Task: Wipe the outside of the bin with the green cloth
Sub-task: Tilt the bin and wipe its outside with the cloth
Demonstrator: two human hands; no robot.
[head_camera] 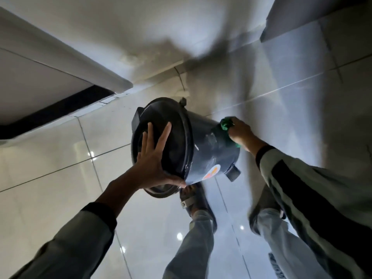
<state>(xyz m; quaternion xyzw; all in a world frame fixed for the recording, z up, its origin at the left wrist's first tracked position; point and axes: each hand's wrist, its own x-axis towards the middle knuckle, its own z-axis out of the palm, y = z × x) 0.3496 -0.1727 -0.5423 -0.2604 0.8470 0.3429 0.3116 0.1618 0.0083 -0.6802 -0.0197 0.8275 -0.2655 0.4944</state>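
Floor (pixel 60 154): glossy pale tiles with thin dark joints and small bright light reflections; it lies below both hands and fills most of the view.
Wall (pixel 124 27): plain and light, beyond the fingertips of both hands, with a soft shadow across it.
Ledge (pixel 46 63): pale slab with a dark underside, well apart from the left fingers, toward the upper left.
Bin (pixel 209 156): dark, round, tipped on its side and held between the two hands, lidded end toward the left hand, base end toward the right; a pedal-like tab juts out at the lower right of the body.
Left hand (pixel 153 160): fingers spread open and flat against the bin's lid, thumb hooked under the rim; it braces rather than clasps.
Right hand (pixel 240 130): fingers curled down onto the green cloth, pressing it to the bin's side near the base.
Green cloth (pixel 226 123): bunched under the right fingers, touching the bin wall, one corner trailing below the palm.
Sandalled foot (pixel 190 200): just beneath the left thumb.
Sticker (pixel 210 174): round, white and orange, on the bin wall between thumb and pedal tab; its writing is too blurred to read.
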